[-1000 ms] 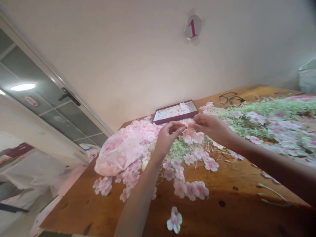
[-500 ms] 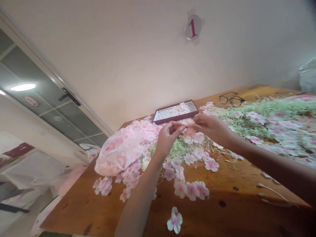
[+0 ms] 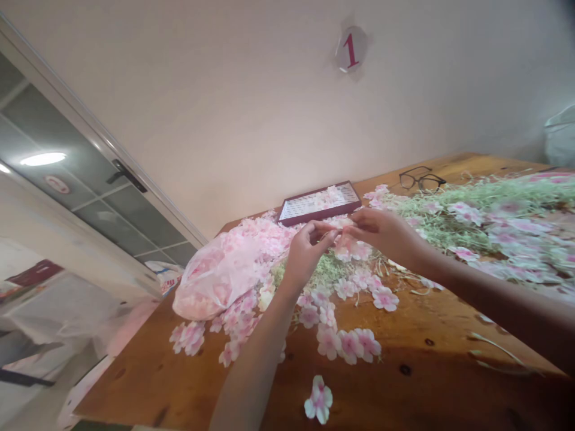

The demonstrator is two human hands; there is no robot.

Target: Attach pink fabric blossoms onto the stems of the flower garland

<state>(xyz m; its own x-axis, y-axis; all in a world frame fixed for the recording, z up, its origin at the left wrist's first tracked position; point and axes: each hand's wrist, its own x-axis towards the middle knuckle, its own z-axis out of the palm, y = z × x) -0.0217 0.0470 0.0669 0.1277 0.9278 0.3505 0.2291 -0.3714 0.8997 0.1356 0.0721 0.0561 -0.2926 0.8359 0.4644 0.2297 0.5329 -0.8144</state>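
Note:
My left hand (image 3: 309,246) and my right hand (image 3: 381,232) meet over the heap of blossoms, fingertips pinched close together. Between them hangs a pale pink artificial flower (image 3: 345,244), partly covered by the fingers. How each hand shares the grip on it is hard to see. Under the hands lie thin green artificial stems (image 3: 330,269) and more pink and white flowers (image 3: 359,278). To the left, a translucent plastic bag (image 3: 215,278) bulges with pink petals, beside a loose petal pile (image 3: 265,233). One single flower (image 3: 318,400) rests near the front of the table.
A shallow dark-rimmed box (image 3: 318,212) holding some petals stands against the wall. Eyeglasses (image 3: 422,181) lie at the back. A large spread of green stems and flowers (image 3: 503,215) covers the right side of the wooden table (image 3: 179,383). A loose stem (image 3: 503,353) lies front right.
Almost nothing differs. Both hands stay in place over the flowers, with only a slight shift of the fingers around the pink flower.

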